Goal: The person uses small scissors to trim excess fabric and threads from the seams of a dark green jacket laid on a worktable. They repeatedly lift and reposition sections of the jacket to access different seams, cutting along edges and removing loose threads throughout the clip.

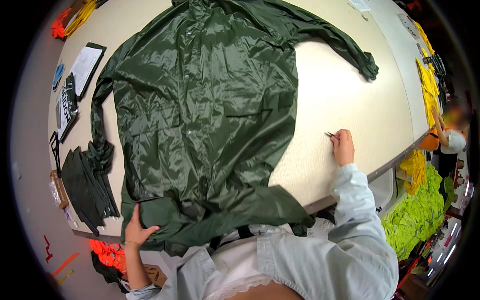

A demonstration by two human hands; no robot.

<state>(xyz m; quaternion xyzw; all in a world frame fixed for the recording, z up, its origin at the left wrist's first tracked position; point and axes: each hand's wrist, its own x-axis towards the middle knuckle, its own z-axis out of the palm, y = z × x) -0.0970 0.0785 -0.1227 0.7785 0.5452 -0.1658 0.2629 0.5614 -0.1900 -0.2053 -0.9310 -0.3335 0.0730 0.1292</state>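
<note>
A glossy dark green rain jacket (240,85) lies spread on the pale table, front side up, with its sleeves out to the sides. Its lower edge hangs over the near table edge against my body. My left hand (137,231) rests on the hem at the near left, thumb and fingers apart, pressing on the cloth. To the right of the jacket, my right hand (343,146) is closed round a pair of small dark thread snips (330,134), whose points face left. The snips are apart from the jacket, and the fingers hide most of them.
Stacked dark green cloth pieces (82,185), black-handled scissors (55,150) and packaged garments (67,107) lie along the left side. Yellow garments (427,85) line the far right, where another person (452,130) works. Lime-yellow garments (415,210) are heaped below the table's right edge.
</note>
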